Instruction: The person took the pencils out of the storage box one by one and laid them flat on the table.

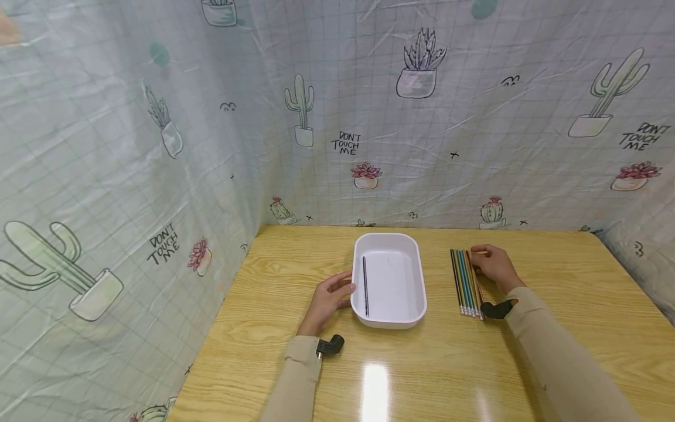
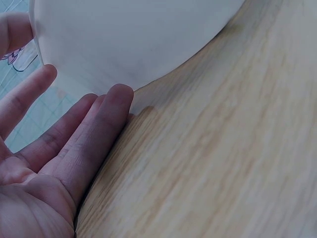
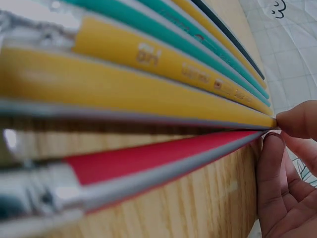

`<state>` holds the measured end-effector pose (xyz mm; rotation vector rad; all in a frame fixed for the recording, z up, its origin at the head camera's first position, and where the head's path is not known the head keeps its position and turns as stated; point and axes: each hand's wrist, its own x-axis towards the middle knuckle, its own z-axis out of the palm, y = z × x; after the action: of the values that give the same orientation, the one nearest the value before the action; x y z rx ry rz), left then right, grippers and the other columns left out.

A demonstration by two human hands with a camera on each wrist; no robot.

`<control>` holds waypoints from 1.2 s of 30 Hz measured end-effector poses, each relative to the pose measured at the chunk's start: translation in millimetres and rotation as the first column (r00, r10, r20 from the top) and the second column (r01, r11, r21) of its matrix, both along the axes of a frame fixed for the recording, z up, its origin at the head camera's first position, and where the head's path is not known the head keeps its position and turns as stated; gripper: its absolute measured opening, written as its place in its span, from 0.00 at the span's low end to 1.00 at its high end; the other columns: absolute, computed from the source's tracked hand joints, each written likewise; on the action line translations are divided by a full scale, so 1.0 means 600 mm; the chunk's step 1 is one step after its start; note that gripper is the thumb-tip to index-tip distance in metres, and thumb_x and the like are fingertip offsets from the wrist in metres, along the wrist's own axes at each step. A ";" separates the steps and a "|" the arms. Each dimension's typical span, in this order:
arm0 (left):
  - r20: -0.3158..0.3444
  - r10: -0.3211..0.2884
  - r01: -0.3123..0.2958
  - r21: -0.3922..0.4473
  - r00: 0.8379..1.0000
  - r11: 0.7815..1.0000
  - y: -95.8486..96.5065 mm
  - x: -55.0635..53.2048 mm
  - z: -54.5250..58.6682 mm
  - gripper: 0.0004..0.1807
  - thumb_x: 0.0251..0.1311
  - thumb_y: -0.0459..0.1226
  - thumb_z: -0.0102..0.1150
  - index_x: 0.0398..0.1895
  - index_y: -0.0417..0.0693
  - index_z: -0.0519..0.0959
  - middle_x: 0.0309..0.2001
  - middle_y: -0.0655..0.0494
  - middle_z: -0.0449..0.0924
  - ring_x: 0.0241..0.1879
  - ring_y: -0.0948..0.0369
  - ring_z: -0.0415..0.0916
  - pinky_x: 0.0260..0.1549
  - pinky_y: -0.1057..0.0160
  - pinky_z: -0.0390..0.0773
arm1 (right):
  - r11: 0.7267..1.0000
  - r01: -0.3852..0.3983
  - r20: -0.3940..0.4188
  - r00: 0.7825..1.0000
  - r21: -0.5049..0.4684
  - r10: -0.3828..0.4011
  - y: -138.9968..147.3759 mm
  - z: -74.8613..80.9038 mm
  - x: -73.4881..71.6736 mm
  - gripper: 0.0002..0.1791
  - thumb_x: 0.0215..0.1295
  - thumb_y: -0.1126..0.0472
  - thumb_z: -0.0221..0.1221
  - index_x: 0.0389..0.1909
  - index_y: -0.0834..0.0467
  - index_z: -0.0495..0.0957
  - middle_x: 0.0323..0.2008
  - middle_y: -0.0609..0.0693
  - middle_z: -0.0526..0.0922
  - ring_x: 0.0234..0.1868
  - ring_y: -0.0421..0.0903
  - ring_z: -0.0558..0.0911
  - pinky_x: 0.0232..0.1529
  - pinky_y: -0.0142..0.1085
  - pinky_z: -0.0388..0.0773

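A white rectangular plastic tray [image 1: 392, 287] stands on the table, with one dark pencil [image 1: 365, 287] lying lengthwise along its left side. My left hand [image 1: 328, 299] is at the tray's left wall, its extended fingers [image 2: 101, 124] touching the outside. To the tray's right, several pencils lie side by side, yellow [image 3: 148, 89], green [image 3: 148, 29] and dark, their metal-banded ends towards me. My right hand [image 1: 493, 266] is at their far ends. Between its fingertips it pinches the tip of the red pencil [image 3: 148, 158], right beside the tip of a yellow one.
The wood-grain table [image 1: 422, 363] meets a patterned cloth [image 1: 337, 193] at the back and on the left. Each wrist wears a black device, the left one [image 1: 331, 344] near the tray's front corner, the right one [image 1: 497, 309] close to the pencils' near ends.
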<state>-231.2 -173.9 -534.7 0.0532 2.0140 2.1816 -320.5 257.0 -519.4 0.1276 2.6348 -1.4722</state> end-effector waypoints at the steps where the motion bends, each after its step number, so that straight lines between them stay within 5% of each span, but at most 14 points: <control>1: 0.000 0.001 -0.001 0.000 1.000 1.000 0.000 0.000 0.000 0.26 0.67 0.40 0.67 0.68 0.49 0.77 0.64 0.40 0.78 0.56 0.56 0.82 0.52 0.54 0.89 | 1.000 0.004 -0.001 1.000 0.000 -0.004 -0.001 0.000 0.000 0.27 0.78 0.58 0.52 0.71 0.68 0.67 0.54 0.65 0.78 0.36 0.38 0.80 0.36 0.28 0.83; 15: -0.011 -0.005 0.005 0.014 1.000 1.000 0.001 0.002 -0.001 0.27 0.66 0.40 0.67 0.68 0.48 0.77 0.64 0.40 0.78 0.55 0.56 0.82 0.52 0.54 0.89 | 0.999 0.019 -0.031 0.999 0.027 -0.018 -0.004 -0.002 0.004 0.25 0.75 0.60 0.54 0.67 0.68 0.71 0.47 0.60 0.81 0.34 0.39 0.80 0.33 0.28 0.82; 24: -0.012 0.000 0.000 0.025 1.000 1.000 0.003 0.001 -0.003 0.26 0.66 0.38 0.68 0.67 0.48 0.78 0.63 0.39 0.78 0.53 0.57 0.82 0.50 0.55 0.89 | 0.997 0.044 -0.042 0.998 -0.067 -0.047 0.000 -0.002 0.017 0.28 0.79 0.55 0.53 0.71 0.67 0.67 0.62 0.69 0.77 0.37 0.32 0.82 0.38 0.27 0.85; 29: -0.010 -0.001 0.001 0.024 1.000 1.000 0.003 0.001 -0.005 0.26 0.66 0.39 0.68 0.67 0.48 0.77 0.63 0.39 0.77 0.54 0.56 0.82 0.50 0.55 0.89 | 0.989 0.055 -0.062 0.996 -0.134 -0.064 -0.005 0.012 0.020 0.28 0.79 0.54 0.52 0.72 0.65 0.67 0.52 0.56 0.82 0.38 0.36 0.81 0.38 0.28 0.84; 36: -0.006 0.001 -0.001 0.018 1.000 1.000 0.003 0.000 -0.008 0.27 0.65 0.40 0.68 0.67 0.48 0.78 0.64 0.39 0.77 0.56 0.54 0.82 0.51 0.54 0.89 | 0.976 -0.032 -0.125 0.992 -0.214 0.005 -0.049 0.055 0.021 0.27 0.79 0.54 0.53 0.72 0.62 0.67 0.42 0.45 0.80 0.37 0.40 0.78 0.38 0.34 0.84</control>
<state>-231.3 -172.0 -539.3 0.0608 1.9980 2.2030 -308.2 227.9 -486.6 -0.0100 2.5363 -1.8025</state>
